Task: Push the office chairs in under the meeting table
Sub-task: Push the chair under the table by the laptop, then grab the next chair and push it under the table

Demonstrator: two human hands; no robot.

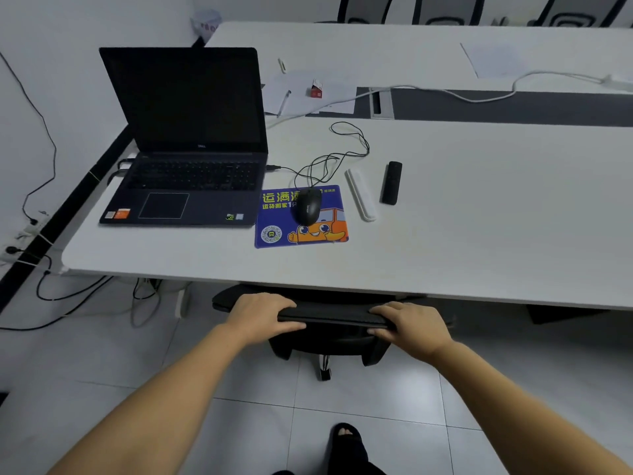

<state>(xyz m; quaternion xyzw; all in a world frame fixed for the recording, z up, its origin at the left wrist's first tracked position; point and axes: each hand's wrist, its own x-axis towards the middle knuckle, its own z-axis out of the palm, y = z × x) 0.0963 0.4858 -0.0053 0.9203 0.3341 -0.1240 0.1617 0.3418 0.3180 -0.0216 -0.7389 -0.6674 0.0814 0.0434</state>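
A black office chair (334,317) stands right in front of me, with its seat mostly under the near edge of the white meeting table (479,234). Only the top of its backrest, an armrest on the left and part of its base show. My left hand (263,317) grips the left end of the backrest top. My right hand (411,325) grips the right end. More black chairs (442,12) stand along the far side of the table.
On the table lie an open laptop (185,142), a black mouse (307,207) on a blue mouse pad (301,231), a black remote (391,182), a white bar (359,195), papers and cables. Cables trail over the tiled floor at the left. My sandalled foot (346,437) is below.
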